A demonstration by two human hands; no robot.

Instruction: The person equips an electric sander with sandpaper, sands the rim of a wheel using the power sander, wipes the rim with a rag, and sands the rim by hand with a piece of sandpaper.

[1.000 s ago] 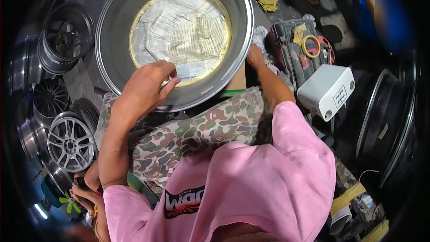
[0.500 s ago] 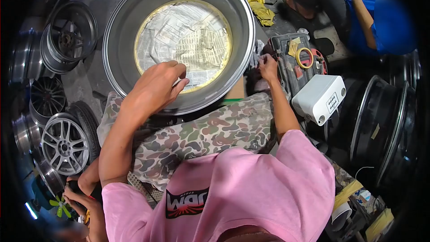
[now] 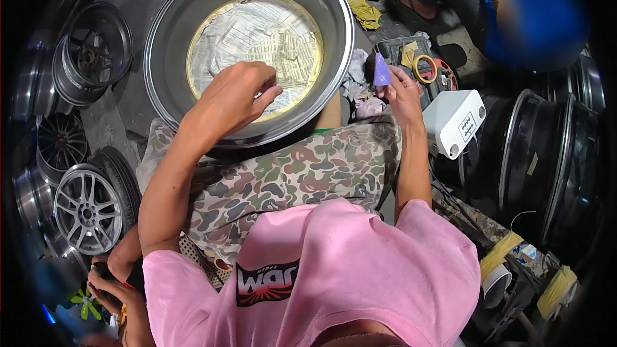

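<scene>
In front of me lies a large wheel rim [image 3: 168, 83], its inside covered by newspaper [image 3: 250, 35] held round the edge with yellow masking tape. Over the near side of the rim hovers my left hand [image 3: 238, 93], fingers loosely bent and thumb apart, with nothing visible in it. My right hand [image 3: 405, 99] is raised to the right of the rim. Between its fingers it pinches a thin purple wedge-shaped piece [image 3: 381, 72], whose kind I cannot make out. Crumpled rags [image 3: 367, 106] lie beside that hand.
A toolbox [image 3: 414, 45] carries a yellow tape roll [image 3: 425, 69]. Near it stands a white box [image 3: 455, 121]. Dark rims [image 3: 514, 148] are stacked right; more wheels [image 3: 89, 209] stand left. A yellow cloth [image 3: 364, 9] lies beyond. Another person [image 3: 498, 32] sits upper right, another [image 3: 125, 283] lower left.
My right hand has risen from beside the toolbox, lifting the purple piece into view. My left hand stays over the rim. The view has shifted slightly.
</scene>
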